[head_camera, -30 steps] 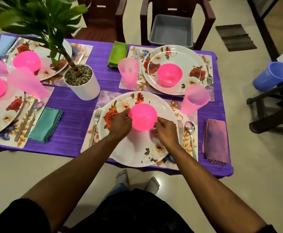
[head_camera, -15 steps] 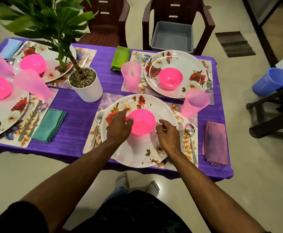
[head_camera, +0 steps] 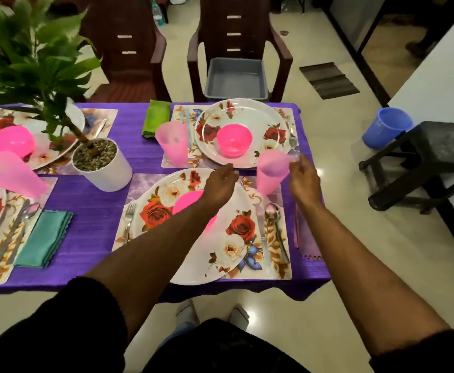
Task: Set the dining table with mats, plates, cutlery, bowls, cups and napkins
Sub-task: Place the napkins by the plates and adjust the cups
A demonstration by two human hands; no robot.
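The right hand [head_camera: 302,180] curls its fingers at the rim of the translucent pink plastic cup [head_camera: 271,172] standing on the floral placemat [head_camera: 274,265]; actual contact is hard to make out. The left hand [head_camera: 219,183] hovers with loose fingers, its forearm hiding most of the bright pink plastic bowl [head_camera: 188,201] on the rose-patterned white plate [head_camera: 228,246].

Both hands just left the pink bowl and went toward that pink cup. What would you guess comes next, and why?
Probably the right hand takes hold of the pink cup to adjust it. Its fingers already touch the rim, the left hand hovers open beside it, and the pink bowl sits released on the plate.
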